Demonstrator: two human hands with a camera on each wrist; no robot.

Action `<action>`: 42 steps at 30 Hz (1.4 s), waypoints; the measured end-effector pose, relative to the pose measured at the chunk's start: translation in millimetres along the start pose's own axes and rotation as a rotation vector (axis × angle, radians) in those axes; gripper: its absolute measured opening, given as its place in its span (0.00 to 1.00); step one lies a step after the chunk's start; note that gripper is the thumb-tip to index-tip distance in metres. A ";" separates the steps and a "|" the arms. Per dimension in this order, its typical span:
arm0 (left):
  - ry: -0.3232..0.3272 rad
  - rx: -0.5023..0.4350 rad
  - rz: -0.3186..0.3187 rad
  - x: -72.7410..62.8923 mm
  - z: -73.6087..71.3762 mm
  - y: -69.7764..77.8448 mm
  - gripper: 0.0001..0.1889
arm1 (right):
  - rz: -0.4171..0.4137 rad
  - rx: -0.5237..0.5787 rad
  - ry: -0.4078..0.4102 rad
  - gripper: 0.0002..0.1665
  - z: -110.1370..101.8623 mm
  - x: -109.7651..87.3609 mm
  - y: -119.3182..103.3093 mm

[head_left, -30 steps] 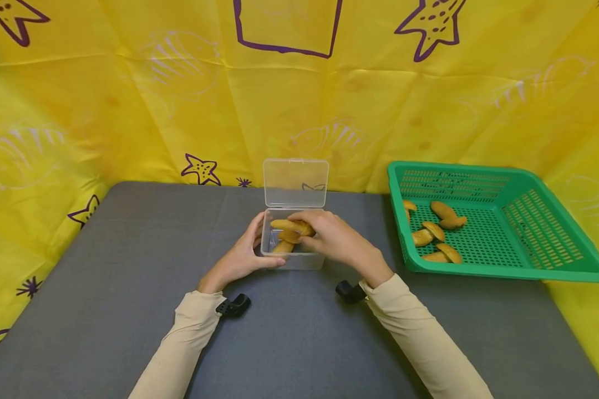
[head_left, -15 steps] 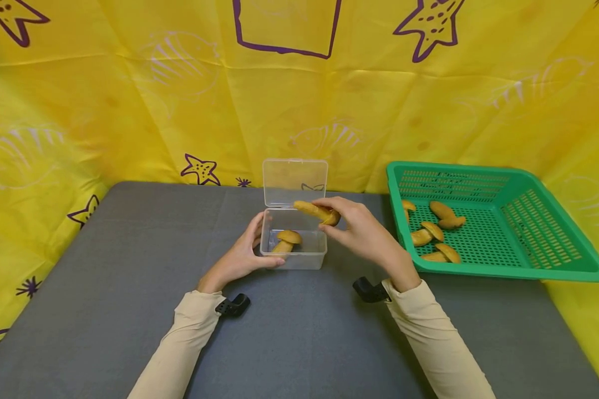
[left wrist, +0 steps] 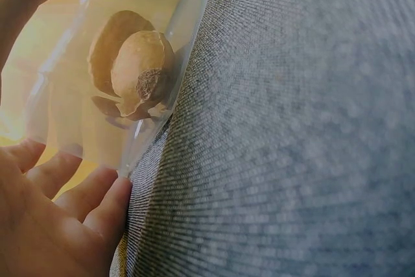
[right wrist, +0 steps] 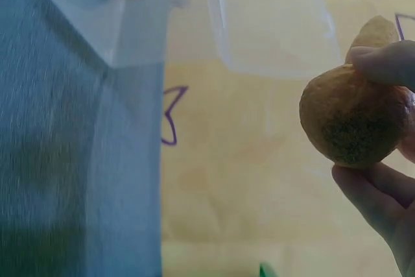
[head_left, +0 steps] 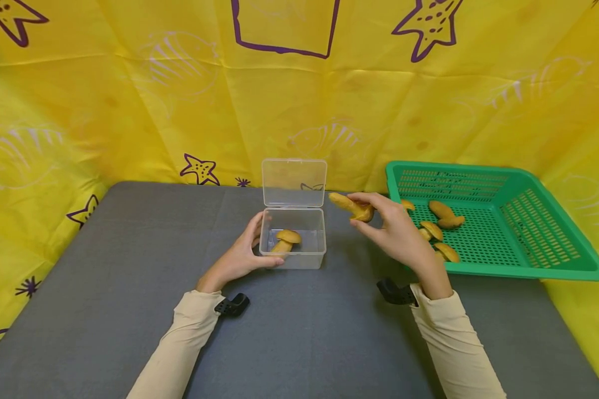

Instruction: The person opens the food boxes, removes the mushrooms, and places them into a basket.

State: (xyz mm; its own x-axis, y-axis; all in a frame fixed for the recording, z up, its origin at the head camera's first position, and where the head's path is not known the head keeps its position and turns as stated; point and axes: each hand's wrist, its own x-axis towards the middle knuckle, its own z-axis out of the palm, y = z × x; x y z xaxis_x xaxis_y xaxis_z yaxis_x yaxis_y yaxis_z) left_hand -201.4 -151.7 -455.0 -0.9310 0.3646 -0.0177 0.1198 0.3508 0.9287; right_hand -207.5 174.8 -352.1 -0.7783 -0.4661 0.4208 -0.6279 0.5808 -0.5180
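My left hand [head_left: 237, 255] holds a clear plastic box [head_left: 311, 260] on the grey table, thumb along its front and fingers at its left side. The hinged lid [head_left: 294, 183] stands upright at the back. Inside lies one brown-capped mushroom [head_left: 287, 238]; the left wrist view shows this mushroom [left wrist: 133, 63] through the clear wall, stem end toward the camera. To the right of the box, above the table, my right hand [head_left: 396, 227] pinches another mushroom [head_left: 349, 206] by its cap, stem pointing left. In the right wrist view the held mushroom's cap [right wrist: 343, 121] has a dark patch.
A green plastic basket [head_left: 519, 270] stands on the right side of the table with several mushrooms [head_left: 442, 210] along its left part. My right forearm partly hides its near left corner. Behind the table hangs a yellow patterned cloth [head_left: 179, 111].
My right hand has lifted the mushroom out of the box and carried it right, toward the basket. The other mushroom stays in the box. My left hand keeps its place on the box.
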 end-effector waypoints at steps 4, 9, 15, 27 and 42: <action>0.002 -0.004 0.005 -0.7 -0.8 0.3 0.58 | 0.027 -0.011 0.038 0.28 -7.5 -8.3 7.2; 0.007 0.002 0.014 -2.4 -2.5 0.5 0.58 | 0.059 -0.007 0.073 0.27 -14.5 -19.5 14.2; 0.002 0.008 0.017 -3.2 -3.8 0.6 0.58 | 0.092 -0.001 0.119 0.29 -21.4 -32.1 21.3; 0.007 -0.001 0.034 -1.1 -3.0 0.5 0.57 | 0.210 -0.019 0.140 0.30 -50.5 -56.7 36.9; 0.008 -0.001 0.046 -1.5 1.7 1.5 0.57 | 0.335 -0.123 0.040 0.31 -77.2 -79.1 63.5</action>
State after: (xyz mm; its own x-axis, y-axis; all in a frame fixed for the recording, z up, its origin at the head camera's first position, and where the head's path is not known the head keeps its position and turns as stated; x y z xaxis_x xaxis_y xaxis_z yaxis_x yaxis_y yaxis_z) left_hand -199.3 -150.2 -454.2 -0.9274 0.3732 0.0277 0.1617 0.3329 0.9290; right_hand -185.6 300.1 -360.8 -0.9386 -0.2111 0.2729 -0.3310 0.7741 -0.5396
